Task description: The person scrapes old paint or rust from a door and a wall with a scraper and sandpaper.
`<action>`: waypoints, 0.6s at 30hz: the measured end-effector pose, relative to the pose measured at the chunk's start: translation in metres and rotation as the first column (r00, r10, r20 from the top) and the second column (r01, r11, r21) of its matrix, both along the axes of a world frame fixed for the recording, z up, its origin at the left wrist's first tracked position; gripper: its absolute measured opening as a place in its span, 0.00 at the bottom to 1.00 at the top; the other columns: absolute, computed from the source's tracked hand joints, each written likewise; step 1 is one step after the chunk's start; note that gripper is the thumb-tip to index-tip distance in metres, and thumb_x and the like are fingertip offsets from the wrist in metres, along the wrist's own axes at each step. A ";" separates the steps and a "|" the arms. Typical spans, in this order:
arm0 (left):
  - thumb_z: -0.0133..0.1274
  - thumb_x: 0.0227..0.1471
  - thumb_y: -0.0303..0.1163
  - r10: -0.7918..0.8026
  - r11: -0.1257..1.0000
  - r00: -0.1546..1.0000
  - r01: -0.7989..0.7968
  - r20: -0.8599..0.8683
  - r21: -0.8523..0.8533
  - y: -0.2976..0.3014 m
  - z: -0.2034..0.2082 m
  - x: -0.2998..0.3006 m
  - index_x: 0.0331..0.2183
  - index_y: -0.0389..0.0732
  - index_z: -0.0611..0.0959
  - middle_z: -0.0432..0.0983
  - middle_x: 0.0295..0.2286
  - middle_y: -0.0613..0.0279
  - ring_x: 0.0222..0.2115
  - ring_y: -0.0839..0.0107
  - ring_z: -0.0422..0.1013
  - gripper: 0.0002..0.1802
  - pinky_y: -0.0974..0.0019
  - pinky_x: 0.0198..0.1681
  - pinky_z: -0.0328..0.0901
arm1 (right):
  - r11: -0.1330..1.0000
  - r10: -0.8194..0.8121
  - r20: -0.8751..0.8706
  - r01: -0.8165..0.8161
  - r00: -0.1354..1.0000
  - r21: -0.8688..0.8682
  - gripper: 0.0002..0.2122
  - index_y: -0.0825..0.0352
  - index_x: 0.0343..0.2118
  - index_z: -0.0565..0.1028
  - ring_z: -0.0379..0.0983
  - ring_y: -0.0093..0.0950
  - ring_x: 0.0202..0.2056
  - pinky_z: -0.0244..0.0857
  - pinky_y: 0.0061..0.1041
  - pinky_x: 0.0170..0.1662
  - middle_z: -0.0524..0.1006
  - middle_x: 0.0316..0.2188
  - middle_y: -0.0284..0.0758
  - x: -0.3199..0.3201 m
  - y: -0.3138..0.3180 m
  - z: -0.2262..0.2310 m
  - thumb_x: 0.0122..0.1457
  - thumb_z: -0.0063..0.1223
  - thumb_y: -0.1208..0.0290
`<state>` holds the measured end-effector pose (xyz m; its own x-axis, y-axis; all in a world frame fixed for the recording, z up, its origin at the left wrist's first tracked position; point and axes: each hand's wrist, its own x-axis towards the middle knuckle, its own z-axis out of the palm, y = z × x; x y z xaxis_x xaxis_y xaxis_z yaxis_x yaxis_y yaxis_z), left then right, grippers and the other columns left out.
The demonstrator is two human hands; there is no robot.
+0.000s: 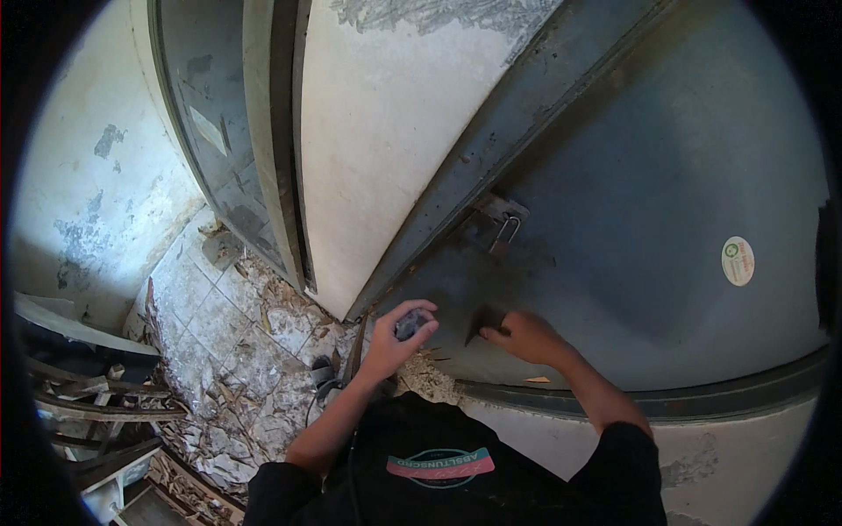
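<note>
My left hand (399, 340) is curled around a small grey, crumpled-looking lump (408, 325); its exact kind I cannot make out. To its right, my right hand (524, 339) is closed, and a thin, dark brown flat piece (481, 323) sticks out from its fingers toward the left. Both hands are in front of the lower part of a blue-grey door (631, 228). Above them, a padlock (503, 235) hangs from a rusty metal hasp (500, 208) at the door's edge, apart from both hands.
A blue-grey frame (456, 175) borders the door beside a white wall (386, 131) with patchy grey marks. Debris (237, 399) litters the tiled floor on the left. Broken wooden slats (96, 394) lie at the lower left. An oval sticker (738, 261) is on the door.
</note>
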<state>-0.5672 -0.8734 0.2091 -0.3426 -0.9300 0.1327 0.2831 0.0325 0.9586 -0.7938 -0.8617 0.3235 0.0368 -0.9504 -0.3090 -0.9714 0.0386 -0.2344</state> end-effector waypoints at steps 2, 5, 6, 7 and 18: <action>0.56 0.50 0.29 -0.016 0.996 1.000 0.017 -0.008 0.093 0.004 0.006 0.004 0.40 0.38 0.77 0.73 0.28 0.69 0.27 0.83 0.67 0.13 0.77 0.28 0.64 | 0.993 -0.078 0.021 0.080 0.997 -0.083 0.27 0.76 0.16 0.71 0.60 0.37 0.16 0.56 0.38 0.24 0.69 0.14 0.49 0.018 0.006 0.041 0.54 0.50 0.50; 0.56 0.50 0.29 -0.042 0.986 0.999 0.044 -0.016 0.160 0.004 0.007 0.008 0.40 0.38 0.77 0.73 0.28 0.69 0.27 0.83 0.67 0.13 0.77 0.27 0.64 | 0.856 -0.131 0.345 0.282 0.929 -0.433 0.29 0.77 0.18 0.71 0.67 0.39 0.17 0.57 0.41 0.24 0.68 0.14 0.51 0.034 -0.020 0.096 0.54 0.49 0.47; 0.56 0.50 0.29 -0.044 0.989 0.999 0.046 -0.018 0.141 0.004 0.008 0.006 0.40 0.39 0.77 0.73 0.29 0.69 0.26 0.83 0.67 0.13 0.77 0.27 0.65 | 0.854 -0.132 0.346 0.284 0.929 -0.435 0.29 0.77 0.18 0.71 0.67 0.39 0.17 0.57 0.41 0.24 0.68 0.14 0.51 0.032 -0.027 0.093 0.54 0.49 0.47; 0.56 0.50 0.29 -0.049 0.989 0.999 0.051 -0.018 0.137 0.003 0.009 0.004 0.40 0.39 0.77 0.73 0.29 0.69 0.26 0.83 0.67 0.13 0.77 0.27 0.65 | 0.814 -0.256 0.301 0.373 0.919 -0.445 0.29 0.77 0.19 0.71 0.68 0.39 0.19 0.58 0.41 0.25 0.69 0.15 0.51 0.027 -0.034 0.080 0.55 0.48 0.47; 0.56 0.50 0.30 -0.025 0.978 1.000 0.027 -0.013 0.208 0.001 0.008 0.012 0.40 0.40 0.77 0.72 0.29 0.70 0.28 0.84 0.67 0.13 0.78 0.26 0.66 | 0.972 -0.209 -0.064 0.200 0.976 -0.124 0.26 0.72 0.19 0.74 0.68 0.43 0.21 0.58 0.39 0.25 0.74 0.18 0.46 0.015 0.008 0.044 0.56 0.45 0.48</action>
<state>-0.5549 -0.8721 0.2173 -0.3667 -0.9285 -0.0591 0.2913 -0.1749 0.9405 -0.7784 -0.8535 0.3671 -0.1813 -0.9647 -0.1909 -0.9607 0.2152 -0.1751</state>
